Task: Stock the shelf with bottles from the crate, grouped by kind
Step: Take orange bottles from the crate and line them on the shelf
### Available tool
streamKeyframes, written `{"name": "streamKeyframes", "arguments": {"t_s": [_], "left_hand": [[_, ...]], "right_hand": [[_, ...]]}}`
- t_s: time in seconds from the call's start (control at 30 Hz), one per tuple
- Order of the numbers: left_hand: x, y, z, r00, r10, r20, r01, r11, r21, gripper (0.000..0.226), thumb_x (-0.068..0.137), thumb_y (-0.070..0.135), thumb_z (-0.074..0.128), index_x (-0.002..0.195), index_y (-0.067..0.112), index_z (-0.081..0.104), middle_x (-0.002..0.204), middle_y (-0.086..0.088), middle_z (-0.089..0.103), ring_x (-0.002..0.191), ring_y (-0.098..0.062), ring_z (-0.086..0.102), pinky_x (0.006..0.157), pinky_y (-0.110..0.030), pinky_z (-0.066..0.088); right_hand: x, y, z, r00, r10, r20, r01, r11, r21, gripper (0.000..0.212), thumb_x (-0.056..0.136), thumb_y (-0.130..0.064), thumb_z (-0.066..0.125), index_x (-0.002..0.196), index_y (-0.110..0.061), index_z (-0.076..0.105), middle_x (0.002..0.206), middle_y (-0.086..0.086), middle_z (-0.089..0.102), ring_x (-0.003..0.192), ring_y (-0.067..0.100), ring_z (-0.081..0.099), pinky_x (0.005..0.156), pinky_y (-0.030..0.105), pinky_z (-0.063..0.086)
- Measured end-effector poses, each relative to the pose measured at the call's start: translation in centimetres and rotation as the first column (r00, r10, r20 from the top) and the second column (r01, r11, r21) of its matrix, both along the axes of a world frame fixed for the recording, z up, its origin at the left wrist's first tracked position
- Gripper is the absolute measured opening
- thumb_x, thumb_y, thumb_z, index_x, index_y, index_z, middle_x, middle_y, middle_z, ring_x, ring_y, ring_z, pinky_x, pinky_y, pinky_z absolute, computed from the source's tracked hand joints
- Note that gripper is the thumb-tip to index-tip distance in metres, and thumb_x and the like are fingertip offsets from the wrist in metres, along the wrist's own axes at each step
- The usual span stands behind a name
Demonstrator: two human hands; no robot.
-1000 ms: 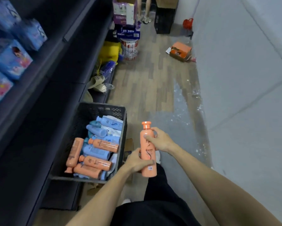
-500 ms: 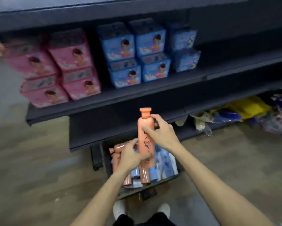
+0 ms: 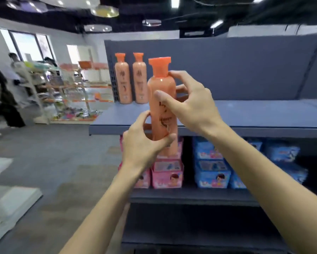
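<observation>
I hold an orange bottle (image 3: pixel 161 92) upright in both hands in front of the grey top shelf (image 3: pixel 245 114). My left hand (image 3: pixel 143 145) wraps its lower part and my right hand (image 3: pixel 190 103) grips its upper body. Two matching orange bottles (image 3: pixel 123 79) (image 3: pixel 139 79) stand side by side at the shelf's left end, against the back panel. The held bottle is right of them, nearer to me, its base below the shelf's front edge. The crate is out of view.
On the shelf below sit pink boxes (image 3: pixel 167 173) and blue boxes (image 3: pixel 211 169). The top shelf stretches bare to the right. Left of the shelf unit is grey floor, a display rack (image 3: pixel 66 92) and people (image 3: pixel 16 70) at the far left.
The view rose from the crate and low shelves to the top shelf. Both hands lifted the orange bottle from crate height to the top shelf's level.
</observation>
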State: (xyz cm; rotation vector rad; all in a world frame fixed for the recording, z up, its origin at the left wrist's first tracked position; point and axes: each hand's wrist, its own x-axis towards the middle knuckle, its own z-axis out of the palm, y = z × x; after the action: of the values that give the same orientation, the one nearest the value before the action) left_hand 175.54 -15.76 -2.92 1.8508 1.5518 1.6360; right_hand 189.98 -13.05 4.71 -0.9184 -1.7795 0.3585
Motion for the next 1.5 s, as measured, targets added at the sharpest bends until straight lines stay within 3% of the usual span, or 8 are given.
{"name": "streamKeyframes", "arguments": {"t_s": [0.23, 0.4, 0.57, 0.73, 0.87, 1.1, 1.3, 1.5], "left_hand": [[-4.9, 5.5, 4.4, 1.0, 0.001, -0.007, -0.001, 0.998, 0.062, 0.066, 0.057, 0.052, 0.084, 0.116, 0.038, 0.059, 0.098, 0.017, 0.072, 0.094, -0.005, 0.067, 0.085, -0.037, 0.056], [-6.0, 7.7, 5.0, 0.999, 0.002, -0.032, -0.001, 1.0, 0.029, 0.062, 0.062, 0.045, 0.086, 0.118, 0.035, 0.06, 0.096, 0.016, 0.072, 0.093, -0.004, 0.066, 0.083, -0.031, 0.055], [-6.5, 9.8, 4.4, 0.997, 0.032, -0.065, -0.032, 0.999, 0.01, 0.066, 0.067, 0.041, 0.085, 0.125, 0.03, 0.057, 0.096, 0.021, 0.063, 0.091, -0.003, 0.06, 0.082, -0.023, 0.049], [-8.0, 12.7, 3.2, 0.993, 0.049, -0.106, -0.055, 0.997, -0.055, 0.063, 0.067, 0.046, 0.083, 0.122, 0.031, 0.056, 0.106, 0.011, 0.068, 0.096, -0.012, 0.065, 0.085, -0.036, 0.055], [-10.1, 14.9, 3.1, 0.991, 0.06, -0.118, -0.069, 0.995, -0.072, 0.063, 0.069, 0.043, 0.084, 0.124, 0.031, 0.056, 0.107, 0.01, 0.07, 0.098, -0.013, 0.066, 0.085, -0.032, 0.054], [-14.1, 19.3, 2.7, 0.985, 0.097, -0.14, -0.109, 0.991, -0.081, 0.069, 0.064, 0.045, 0.084, 0.123, 0.025, 0.055, 0.105, 0.005, 0.071, 0.099, -0.023, 0.066, 0.086, -0.04, 0.054], [-16.7, 22.5, 3.0, 0.972, 0.118, -0.205, -0.145, 0.981, -0.125, 0.064, 0.068, 0.044, 0.084, 0.116, 0.018, 0.051, 0.107, -0.006, 0.069, 0.103, -0.03, 0.062, 0.085, -0.044, 0.053], [-17.7, 24.7, 3.1, 0.964, 0.132, -0.231, -0.167, 0.976, -0.138, 0.064, 0.069, 0.043, 0.085, 0.114, 0.013, 0.049, 0.104, -0.012, 0.068, 0.102, -0.034, 0.059, 0.082, -0.044, 0.051]], "right_hand": [[-4.6, 4.3, 4.6, 1.0, -0.004, 0.021, 0.003, 0.999, 0.05, 0.052, 0.089, -0.048, 0.07, 0.135, -0.033, 0.053, 0.101, -0.011, 0.068, 0.089, -0.004, 0.064, 0.072, 0.018, 0.055], [-5.8, 6.7, 5.1, 0.999, -0.011, 0.033, 0.01, 1.0, 0.008, 0.05, 0.09, -0.047, 0.068, 0.135, -0.032, 0.052, 0.093, -0.019, 0.063, 0.088, -0.007, 0.061, 0.069, 0.013, 0.049], [-6.5, 9.4, 4.3, 1.0, 0.016, 0.022, -0.015, 0.998, -0.057, 0.047, 0.09, -0.045, 0.069, 0.133, -0.033, 0.052, 0.097, -0.015, 0.065, 0.095, 0.004, 0.065, 0.079, 0.029, 0.058], [-8.2, 12.5, 3.2, 0.999, 0.036, 0.025, -0.033, 0.991, -0.129, 0.044, 0.091, -0.044, 0.068, 0.13, -0.032, 0.053, 0.103, -0.007, 0.068, 0.098, 0.01, 0.066, 0.083, 0.032, 0.057], [-10.2, 15.0, 3.4, 0.997, 0.061, 0.038, -0.054, 0.986, -0.16, 0.049, 0.089, -0.044, 0.069, 0.133, -0.032, 0.049, 0.107, -0.003, 0.068, 0.098, 0.016, 0.067, 0.082, 0.04, 0.061], [-14.6, 19.3, 3.1, 0.996, 0.08, 0.044, -0.071, 0.981, -0.18, 0.049, 0.089, -0.044, 0.067, 0.132, -0.032, 0.046, 0.113, -0.004, 0.065, 0.103, 0.015, 0.063, 0.088, 0.04, 0.057], [-17.3, 22.6, 3.1, 0.995, 0.076, 0.061, -0.065, 0.984, -0.168, 0.048, 0.092, -0.041, 0.065, 0.134, -0.027, 0.046, 0.116, 0.001, 0.058, 0.101, 0.017, 0.059, 0.069, 0.022, 0.043], [-18.7, 25.2, 2.6, 0.995, 0.045, 0.087, -0.035, 0.993, -0.116, 0.045, 0.092, -0.041, 0.065, 0.131, -0.024, 0.048, 0.117, 0.008, 0.057, 0.098, 0.02, 0.061, 0.078, 0.027, 0.043]]}}
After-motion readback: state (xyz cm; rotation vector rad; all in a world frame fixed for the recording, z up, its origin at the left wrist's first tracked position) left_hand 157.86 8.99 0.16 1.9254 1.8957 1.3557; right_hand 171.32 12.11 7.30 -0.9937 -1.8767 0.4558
